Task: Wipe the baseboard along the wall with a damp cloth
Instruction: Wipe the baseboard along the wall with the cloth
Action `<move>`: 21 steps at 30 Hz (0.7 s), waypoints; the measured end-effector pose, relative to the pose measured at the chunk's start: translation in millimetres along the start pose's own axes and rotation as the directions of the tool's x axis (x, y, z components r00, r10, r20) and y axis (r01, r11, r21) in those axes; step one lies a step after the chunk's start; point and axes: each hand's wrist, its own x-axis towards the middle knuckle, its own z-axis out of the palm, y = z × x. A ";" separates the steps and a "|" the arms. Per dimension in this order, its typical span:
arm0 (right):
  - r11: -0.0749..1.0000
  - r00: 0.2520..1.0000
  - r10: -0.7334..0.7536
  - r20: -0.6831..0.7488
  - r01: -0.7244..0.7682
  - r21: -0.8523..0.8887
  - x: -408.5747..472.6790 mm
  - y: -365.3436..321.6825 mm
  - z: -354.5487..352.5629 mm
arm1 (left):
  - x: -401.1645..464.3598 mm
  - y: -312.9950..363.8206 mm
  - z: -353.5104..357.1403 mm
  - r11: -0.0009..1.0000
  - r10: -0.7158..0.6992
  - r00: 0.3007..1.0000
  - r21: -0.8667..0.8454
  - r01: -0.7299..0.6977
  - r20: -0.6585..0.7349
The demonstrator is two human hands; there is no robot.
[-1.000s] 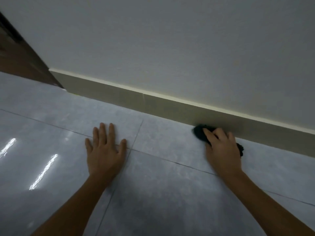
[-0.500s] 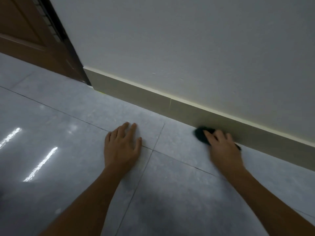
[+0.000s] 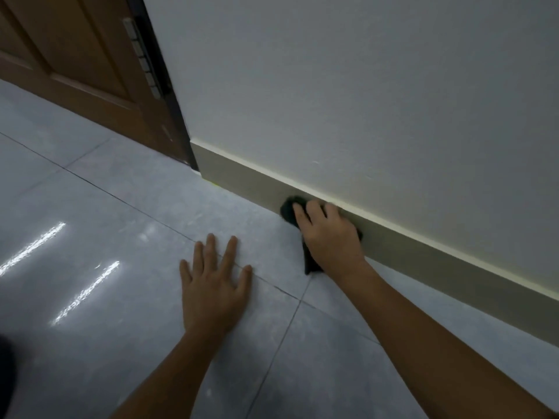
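Note:
A beige baseboard (image 3: 423,255) runs along the foot of the white wall (image 3: 363,101), slanting down to the right. My right hand (image 3: 328,237) presses a dark cloth (image 3: 289,210) flat against the baseboard, and part of the cloth hangs out below the palm onto the floor. Most of the cloth is hidden under the hand. My left hand (image 3: 213,285) lies flat on the grey floor tiles (image 3: 121,237) with its fingers spread and nothing in it, a short way left of the right hand.
A brown wooden door (image 3: 75,55) with a metal hinge (image 3: 142,55) stands at the upper left, where the baseboard ends at the dark door frame. Glossy tiles reflect light streaks at the left. A dark shape sits at the bottom left edge.
My right hand has slid the cloth left along the baseboard, closer to the door frame. My left hand has shifted along the floor with it. The view has swung left, showing more of the door.

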 end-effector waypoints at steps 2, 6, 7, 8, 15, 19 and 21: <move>0.999 0.998 -0.032 0.062 0.032 0.006 -13.7 0.4 2.5 | -2.2 4.3 -1.1 1.000 -0.010 1.000 -0.017 0.010 -0.016; 0.994 0.990 0.093 0.105 -0.098 0.041 -16.8 2.6 5.3 | 5.1 12.9 -2.8 1.000 -0.003 1.000 -0.019 0.002 -0.031; 0.989 0.987 0.116 0.108 -0.124 0.076 -11.8 -4.6 7.8 | 6.1 8.4 -3.8 1.000 -0.014 0.999 -0.006 0.014 -0.032; 0.982 0.981 0.137 0.141 -0.153 0.110 -8.6 -7.7 7.9 | 9.6 8.4 -4.4 1.000 -0.012 0.999 0.000 0.012 -0.039; 0.863 0.842 0.365 0.398 -0.466 0.194 -38.0 -27.1 -4.3 | -2.9 4.2 -0.9 1.000 -0.002 1.000 -0.027 0.002 -0.009; 0.883 0.849 0.368 0.380 -0.448 0.144 -36.6 -33.7 -1.8 | 9.2 -12.2 -16.7 0.998 0.065 0.998 -0.022 -0.065 -0.008; 0.958 0.934 0.238 0.266 -0.271 0.092 -24.5 -29.5 4.8 | 19.3 -30.8 -24.9 0.994 0.111 0.993 0.013 -0.111 -0.042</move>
